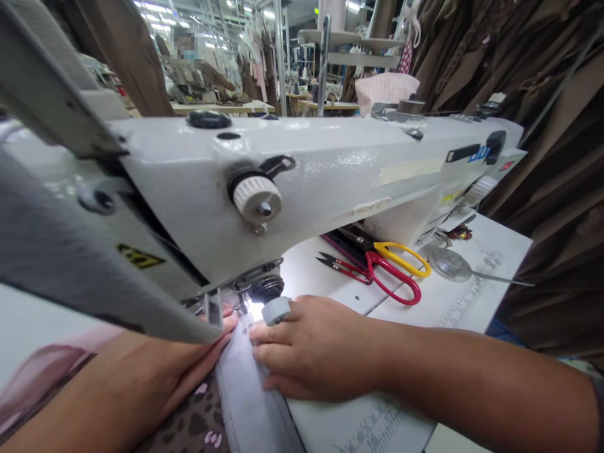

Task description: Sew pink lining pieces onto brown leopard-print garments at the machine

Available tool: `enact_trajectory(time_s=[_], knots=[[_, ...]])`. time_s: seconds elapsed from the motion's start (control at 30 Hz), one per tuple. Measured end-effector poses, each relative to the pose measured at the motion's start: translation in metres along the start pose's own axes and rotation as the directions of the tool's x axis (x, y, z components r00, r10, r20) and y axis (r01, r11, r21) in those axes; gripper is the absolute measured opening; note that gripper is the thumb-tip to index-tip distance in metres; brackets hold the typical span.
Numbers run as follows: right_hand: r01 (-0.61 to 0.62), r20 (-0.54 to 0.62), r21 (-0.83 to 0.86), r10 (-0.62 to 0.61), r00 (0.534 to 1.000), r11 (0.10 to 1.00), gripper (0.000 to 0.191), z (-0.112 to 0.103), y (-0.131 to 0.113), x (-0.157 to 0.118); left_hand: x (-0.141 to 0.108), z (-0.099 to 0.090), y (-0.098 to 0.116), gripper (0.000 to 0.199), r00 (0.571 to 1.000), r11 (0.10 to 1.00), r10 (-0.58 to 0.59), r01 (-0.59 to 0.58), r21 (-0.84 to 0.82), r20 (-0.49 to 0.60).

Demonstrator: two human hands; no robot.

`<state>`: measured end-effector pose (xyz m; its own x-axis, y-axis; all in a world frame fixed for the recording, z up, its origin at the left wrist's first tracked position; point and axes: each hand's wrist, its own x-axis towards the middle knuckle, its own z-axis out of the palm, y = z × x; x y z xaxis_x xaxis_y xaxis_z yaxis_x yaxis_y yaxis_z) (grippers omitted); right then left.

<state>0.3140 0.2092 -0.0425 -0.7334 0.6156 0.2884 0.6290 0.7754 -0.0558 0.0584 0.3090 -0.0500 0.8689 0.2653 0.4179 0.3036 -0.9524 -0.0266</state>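
A head-worn camera looks forward and down from close above the left hand (pixel 189 358) and right hand (pixel 314 349), with a white industrial sewing machine (pixel 330 189) filling the near frame and a workshop (pixel 221 63) far beyond

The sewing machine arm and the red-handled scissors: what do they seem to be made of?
The sewing machine arm looks like metal under glossy off-white paint: it has a pebbled coat. The scissors' red handle looks like moulded plastic, from its even colour and shine; the dark blades are probably steel.
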Motion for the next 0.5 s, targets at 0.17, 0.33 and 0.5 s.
enact_trajectory(time_s=[0.17,0.33,0.5], knots=[[-0.005,-0.004,0.032,0.006,1.0,0.999,0.028,0.001,0.0,-0.002,0.014,-0.012,0.012,0.026,0.999,1.0,0.008,-0.007,-0.015,0.052],[0.099,-0.023,0.078,-0.098,0.995,0.992,0.03,-0.003,-0.016,-0.002,0.005,-0.024,0.04,0.025,0.99,0.992,-0.124,0.122,0.023,0.07],[0.3,0.045,0.304,-0.328,0.943,0.904,0.012,-0.007,-0.059,-0.001,-0.007,-0.038,0.096,0.028,0.95,0.943,-0.309,0.3,0.143,0.047]])
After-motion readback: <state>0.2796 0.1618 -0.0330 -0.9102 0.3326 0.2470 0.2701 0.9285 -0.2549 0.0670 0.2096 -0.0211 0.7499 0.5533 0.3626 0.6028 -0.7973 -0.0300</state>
